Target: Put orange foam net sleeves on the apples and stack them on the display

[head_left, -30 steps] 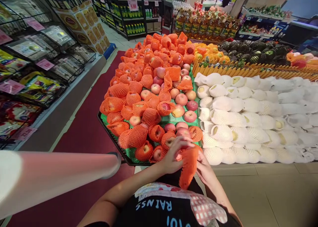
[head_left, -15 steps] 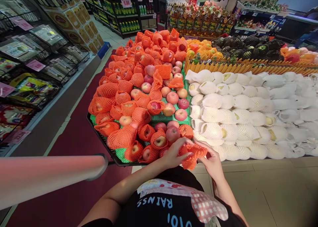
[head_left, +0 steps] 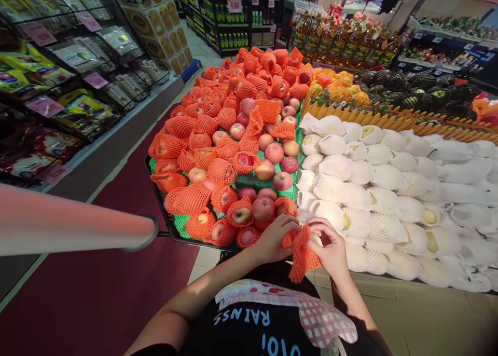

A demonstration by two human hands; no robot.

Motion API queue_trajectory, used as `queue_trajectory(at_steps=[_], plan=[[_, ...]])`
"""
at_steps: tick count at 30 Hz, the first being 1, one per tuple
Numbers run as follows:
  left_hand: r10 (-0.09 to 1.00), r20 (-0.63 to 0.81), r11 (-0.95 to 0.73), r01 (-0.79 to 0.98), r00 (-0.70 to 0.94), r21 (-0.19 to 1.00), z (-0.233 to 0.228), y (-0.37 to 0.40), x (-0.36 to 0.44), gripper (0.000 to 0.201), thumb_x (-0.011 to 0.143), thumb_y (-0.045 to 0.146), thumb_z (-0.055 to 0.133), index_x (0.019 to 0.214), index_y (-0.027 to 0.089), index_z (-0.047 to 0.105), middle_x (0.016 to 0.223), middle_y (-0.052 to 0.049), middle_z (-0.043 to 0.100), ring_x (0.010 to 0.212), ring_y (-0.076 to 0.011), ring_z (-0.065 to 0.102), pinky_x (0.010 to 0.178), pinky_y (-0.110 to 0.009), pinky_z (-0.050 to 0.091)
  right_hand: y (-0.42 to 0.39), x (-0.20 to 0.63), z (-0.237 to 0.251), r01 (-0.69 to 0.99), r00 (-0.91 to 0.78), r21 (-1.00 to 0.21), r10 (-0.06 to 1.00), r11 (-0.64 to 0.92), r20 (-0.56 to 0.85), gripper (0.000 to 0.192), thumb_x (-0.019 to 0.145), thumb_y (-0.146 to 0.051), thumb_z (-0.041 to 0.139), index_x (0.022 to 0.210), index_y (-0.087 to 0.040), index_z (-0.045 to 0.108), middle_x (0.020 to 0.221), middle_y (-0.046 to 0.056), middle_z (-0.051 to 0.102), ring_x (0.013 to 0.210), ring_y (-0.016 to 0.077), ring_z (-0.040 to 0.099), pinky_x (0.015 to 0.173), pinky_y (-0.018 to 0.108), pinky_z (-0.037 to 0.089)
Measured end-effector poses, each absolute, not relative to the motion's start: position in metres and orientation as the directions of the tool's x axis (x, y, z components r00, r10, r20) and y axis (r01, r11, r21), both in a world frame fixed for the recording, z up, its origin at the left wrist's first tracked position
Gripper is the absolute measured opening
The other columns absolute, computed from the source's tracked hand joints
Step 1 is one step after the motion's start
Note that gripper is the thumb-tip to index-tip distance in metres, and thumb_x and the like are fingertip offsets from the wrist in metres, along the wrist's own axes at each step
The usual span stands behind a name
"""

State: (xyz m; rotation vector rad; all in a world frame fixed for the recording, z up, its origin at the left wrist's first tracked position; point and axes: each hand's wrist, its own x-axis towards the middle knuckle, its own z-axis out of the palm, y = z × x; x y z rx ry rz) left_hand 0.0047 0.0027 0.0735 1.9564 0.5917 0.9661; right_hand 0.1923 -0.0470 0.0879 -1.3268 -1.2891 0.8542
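Observation:
An orange foam fruit net (head_left: 304, 256) hangs between my two hands, limp and folded, in front of the apple display. My left hand (head_left: 275, 239) has its fingers bent at the net's left side. On the other side, my right hand (head_left: 329, 247) pinches the net between thumb and fingers. Just beyond my left hand lie bare red apples (head_left: 263, 208) and several apples in orange nets, such as a netted apple (head_left: 240, 212). Whether anything sits inside the net I hold cannot be seen.
White-netted fruit (head_left: 358, 200) lies in rows to the right. A low orange picket fence (head_left: 361, 114) runs behind it. Shelves with packaged goods (head_left: 78, 55) stand at the left. A pale pole (head_left: 73, 223) juts in from the left edge. Oil bottles (head_left: 342, 39) stand at the back.
The net now hangs lower and more folded between my hands, with my fingers shifted on it. The view has turned left, so the shelves show more.

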Motion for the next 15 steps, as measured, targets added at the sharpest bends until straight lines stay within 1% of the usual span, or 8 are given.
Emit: queue_trajectory(at_steps=[2,4,6,8,10,12,13,15], plan=[[0.730,0.407,-0.485,-0.004,0.548,0.875,0.074,0.000,0.007,0.012,0.083,0.021,0.068,0.087,0.020,0.057,0.110,-0.010,0.066,0.105,-0.0237,0.061,0.095,-0.040,0.052,-0.043,0.197,0.091,0.224,0.120,-0.963,0.977,0.148,0.178,0.012,0.071,-0.019,0.079,0.076,-0.026,0.071,0.094,0.004,0.068,0.093,0.0233,0.064,0.084,0.037,0.051],[0.762,0.383,-0.415,-0.060,0.523,0.908,0.075,-0.003,0.007,0.019,0.081,0.027,0.071,0.081,0.021,0.053,0.111,-0.010,0.066,0.106,-0.0246,0.061,0.097,-0.042,0.051,-0.040,0.202,0.091,0.201,0.112,-0.969,0.980,0.142,0.167,0.014,0.069,-0.017,0.078,0.073,-0.026,0.068,0.088,0.002,0.067,0.088,0.0222,0.062,0.082,0.036,0.050],[0.794,0.340,-0.314,-0.139,0.503,0.939,0.072,-0.006,0.007,0.031,0.080,0.037,0.075,0.076,0.021,0.049,0.107,-0.010,0.066,0.105,-0.0253,0.061,0.097,-0.043,0.050,-0.038,0.205,0.090,0.137,0.130,-0.985,0.984,0.108,0.126,0.015,0.069,-0.019,0.078,0.070,-0.025,0.064,0.083,0.002,0.065,0.084,0.0215,0.061,0.079,0.035,0.049],[0.825,0.288,-0.180,-0.256,0.486,0.950,0.066,-0.008,0.005,0.045,0.077,0.052,0.076,0.072,0.021,0.043,0.095,-0.008,0.065,0.097,-0.0236,0.061,0.092,-0.042,0.051,-0.036,0.207,0.089,0.004,0.138,-0.999,0.989,0.046,0.046,0.018,0.069,-0.022,0.079,0.069,-0.025,0.061,0.082,0.001,0.063,0.082,0.0208,0.060,0.076,0.033,0.049],[0.837,0.214,-0.023,-0.358,0.503,0.933,0.059,-0.008,0.001,0.057,0.070,0.062,0.080,0.072,0.022,0.040,0.086,-0.005,0.060,0.088,-0.0202,0.059,0.083,-0.036,0.051,-0.034,0.206,0.090,-0.179,0.087,-0.983,0.994,-0.047,-0.063,0.022,0.067,-0.025,0.080,0.070,-0.025,0.058,0.082,0.000,0.062,0.081,0.0205,0.060,0.075,0.033,0.050],[0.806,0.115,0.152,-0.391,0.580,0.908,0.053,-0.006,-0.007,0.064,0.059,0.066,0.086,0.078,0.021,0.045,0.085,-0.002,0.059,0.081,-0.0174,0.057,0.075,-0.031,0.048,-0.033,0.203,0.092,-0.335,-0.007,-0.928,0.985,-0.163,-0.171,0.023,0.066,-0.025,0.079,0.074,-0.026,0.057,0.082,-0.001,0.061,0.080,0.0197,0.059,0.074,0.032,0.050],[0.774,0.055,0.246,-0.380,0.631,0.892,0.051,-0.004,-0.012,0.065,0.057,0.068,0.085,0.084,0.021,0.050,0.087,-0.002,0.060,0.080,-0.0172,0.057,0.073,-0.030,0.047,-0.032,0.200,0.093,-0.388,-0.046,-0.896,0.976,-0.214,-0.212,0.023,0.066,-0.024,0.078,0.076,-0.027,0.058,0.083,-0.002,0.060,0.079,0.0187,0.058,0.074,0.031,0.050],[0.684,-0.062,0.417,-0.320,0.727,0.851,0.051,0.001,-0.024,0.064,0.066,0.076,0.074,0.096,0.021,0.059,0.090,-0.003,0.063,0.080,-0.0184,0.059,0.074,-0.031,0.047,-0.031,0.192,0.095,-0.460,-0.097,-0.845,0.961,-0.274,-0.259,0.023,0.067,-0.021,0.077,0.078,-0.028,0.059,0.083,-0.003,0.060,0.078,0.0162,0.056,0.072,0.027,0.049]])
